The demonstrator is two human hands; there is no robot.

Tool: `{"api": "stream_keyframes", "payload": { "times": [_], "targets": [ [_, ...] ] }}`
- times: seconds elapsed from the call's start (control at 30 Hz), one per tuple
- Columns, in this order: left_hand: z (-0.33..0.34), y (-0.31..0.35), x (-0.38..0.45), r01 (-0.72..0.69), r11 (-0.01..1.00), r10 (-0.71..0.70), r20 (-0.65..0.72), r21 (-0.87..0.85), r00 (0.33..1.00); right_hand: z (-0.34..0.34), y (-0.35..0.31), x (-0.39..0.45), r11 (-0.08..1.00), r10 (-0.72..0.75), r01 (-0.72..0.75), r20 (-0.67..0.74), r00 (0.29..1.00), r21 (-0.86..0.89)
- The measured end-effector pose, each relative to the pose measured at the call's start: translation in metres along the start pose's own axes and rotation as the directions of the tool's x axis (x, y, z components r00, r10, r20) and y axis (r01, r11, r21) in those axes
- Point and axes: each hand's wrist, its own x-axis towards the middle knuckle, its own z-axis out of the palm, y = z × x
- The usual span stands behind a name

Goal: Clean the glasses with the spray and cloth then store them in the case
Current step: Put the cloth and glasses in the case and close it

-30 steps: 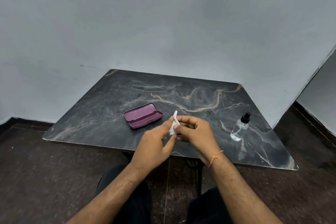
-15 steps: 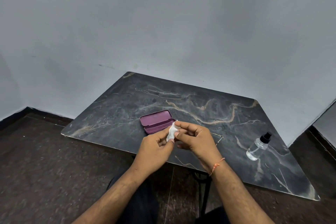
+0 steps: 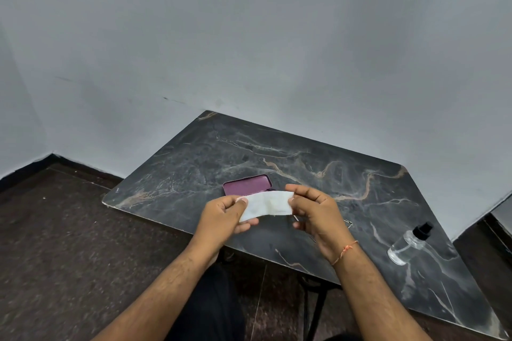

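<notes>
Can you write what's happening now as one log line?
left hand: pinches cloth | right hand: pinches cloth | case: open | spray: untouched

A small white rectangular cleaning cloth (image 3: pixel 267 205) is stretched out flat between two hands above the near edge of the table, creased down its middle. The left hand (image 3: pixel 223 219) pinches its left end between thumb and fingers, and the right hand (image 3: pixel 315 212) pinches its right end.

Just behind the cloth lies an open purple rectangular glasses case (image 3: pixel 247 184) with rounded corners; its near part is hidden by the cloth.

A thin metal-framed pair of glasses (image 3: pixel 347 223) lies on the table under the right hand, mostly hidden.

A small clear glass spray bottle with a black nozzle (image 3: pixel 409 243) stands well to the right.
</notes>
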Motion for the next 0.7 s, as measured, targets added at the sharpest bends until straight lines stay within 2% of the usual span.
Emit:
{"api": "stream_keyframes", "payload": {
  "times": [0.07, 0.17, 0.3, 0.47, 0.6, 0.7],
  "targets": [
    [-0.006, 0.001, 0.007, -0.007, 0.999, 0.008, -0.031, 0.038, 0.999, -0.002, -0.002, 0.011, 1.000, 0.029, -0.029, -0.003, 1.000, -0.011],
    [-0.012, -0.001, 0.023, -0.056, 0.976, 0.074, -0.078, 0.212, 0.994, 0.003, -0.006, 0.031, 0.997, 0.043, -0.043, 0.002, 0.999, -0.067],
    [-0.021, -0.005, 0.042, -0.082, 0.906, 0.148, -0.131, 0.415, 0.980, 0.012, -0.011, 0.060, 0.971, 0.042, -0.038, 0.010, 0.999, -0.238],
    [-0.023, -0.008, 0.053, -0.047, 0.892, 0.125, -0.146, 0.449, 0.981, 0.016, -0.015, 0.090, 0.924, 0.155, -0.113, 0.087, 0.984, -0.365],
    [-0.022, -0.007, 0.061, -0.011, 0.880, 0.093, -0.150, 0.475, 0.984, 0.017, -0.012, 0.106, 0.836, 0.090, -0.038, 0.068, 0.994, -0.547],
    [-0.022, -0.005, 0.066, -0.023, 0.835, 0.116, -0.136, 0.549, 0.984, 0.020, -0.012, 0.113, 0.789, 0.061, -0.032, 0.027, 0.998, -0.614]
  ]
}}
